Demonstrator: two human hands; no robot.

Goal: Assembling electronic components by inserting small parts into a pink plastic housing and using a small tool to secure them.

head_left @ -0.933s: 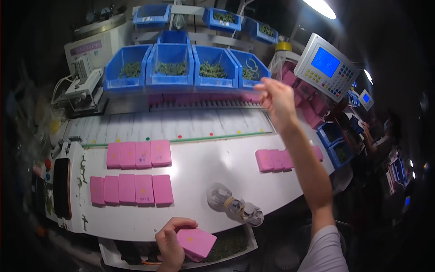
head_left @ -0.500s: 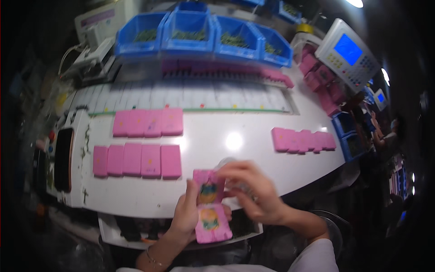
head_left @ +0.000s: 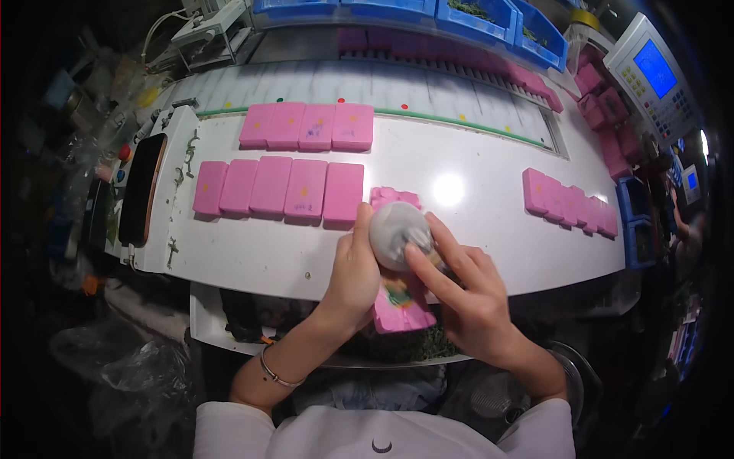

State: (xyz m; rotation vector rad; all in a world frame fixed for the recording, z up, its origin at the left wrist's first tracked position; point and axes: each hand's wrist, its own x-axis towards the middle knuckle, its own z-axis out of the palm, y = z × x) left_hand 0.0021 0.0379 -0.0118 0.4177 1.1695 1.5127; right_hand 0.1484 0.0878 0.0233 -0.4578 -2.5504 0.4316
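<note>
You are sitting at a white worktable [head_left: 252, 252] whose curved front edge is bending with the lens. A bright lamp glare [head_left: 448, 189] is shining on its top. Blue bins [head_left: 489, 15] are lining the back of the table, and a grey control panel with a blue screen [head_left: 650, 73] is standing at the far right. Clear plastic bags [head_left: 130, 367] are lying in the dark at your lower left. The room around you is sitting in deep shadow.
</note>
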